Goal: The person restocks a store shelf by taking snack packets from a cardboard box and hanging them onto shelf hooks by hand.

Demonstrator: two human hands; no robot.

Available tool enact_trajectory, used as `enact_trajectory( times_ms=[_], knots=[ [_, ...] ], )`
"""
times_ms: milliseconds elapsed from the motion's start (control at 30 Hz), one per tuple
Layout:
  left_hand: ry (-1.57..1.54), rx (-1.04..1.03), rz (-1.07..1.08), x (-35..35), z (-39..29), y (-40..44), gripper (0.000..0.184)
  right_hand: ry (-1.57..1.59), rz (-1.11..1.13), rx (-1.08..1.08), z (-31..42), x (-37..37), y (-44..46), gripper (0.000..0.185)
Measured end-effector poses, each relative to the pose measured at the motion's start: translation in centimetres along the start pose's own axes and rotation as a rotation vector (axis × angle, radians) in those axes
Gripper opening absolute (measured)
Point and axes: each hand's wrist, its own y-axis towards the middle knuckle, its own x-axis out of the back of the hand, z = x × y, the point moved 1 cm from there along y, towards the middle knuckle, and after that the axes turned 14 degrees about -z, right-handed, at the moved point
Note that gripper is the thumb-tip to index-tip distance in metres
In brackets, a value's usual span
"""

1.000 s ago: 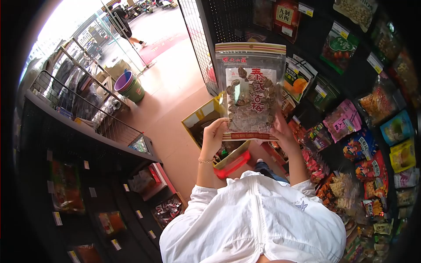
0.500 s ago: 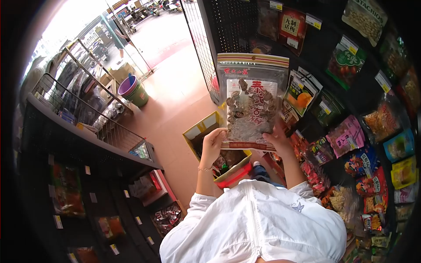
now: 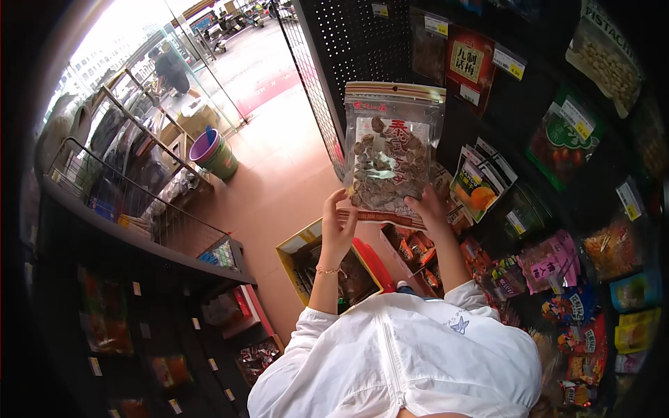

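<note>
A clear, upright bag of dried plums [image 3: 387, 157] with red lettering is held up in front of my chest. My left hand [image 3: 339, 226] grips its lower left corner, with the thumb up along the edge and some fingers behind it. My right hand [image 3: 428, 209] holds the lower right corner, its thumb across the front and its other fingers hidden behind the bag. Glare covers part of the printed label. Below my left wrist an open yellow carton [image 3: 298, 240] stands on the floor with dark packets inside.
Hanging snack packs line the dark shelf on the right, among them a pistachio bag [image 3: 606, 59], dried mango packs [image 3: 477, 184] and a pink pack [image 3: 548, 263]. A low black shelf [image 3: 139, 223] runs along the left. Stacked buckets [image 3: 214, 155] and a person [image 3: 173, 70] are near the doorway.
The bag has moved slightly up and left in view and tilted, with glare now on its front. My left fingers have shifted at its corner. A person now shows near the doorway.
</note>
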Motion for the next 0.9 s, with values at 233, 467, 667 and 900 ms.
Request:
enact_trajectory(
  times_ms=[233,467,667,900],
  knots=[
    [0.472,-0.287,0.053,-4.6,0.6,3.0,0.04,-0.042,-0.018,0.076,0.9,1.2,9.9,0.048],
    [0.229,-0.01,0.42,-4.7,-0.9,3.3,0.016,-0.106,-0.102,0.283,0.9,0.5,22.3,0.043],
    [0.243,0.04,0.285,-2.6,-0.5,3.7,0.012,-0.146,-0.148,0.381,1.7,-0.9,27.0,0.048],
    [0.281,0.065,0.236,-1.7,-0.6,3.5,0.013,-0.139,-0.153,0.367,1.0,-2.0,29.1,0.05]
  ],
)
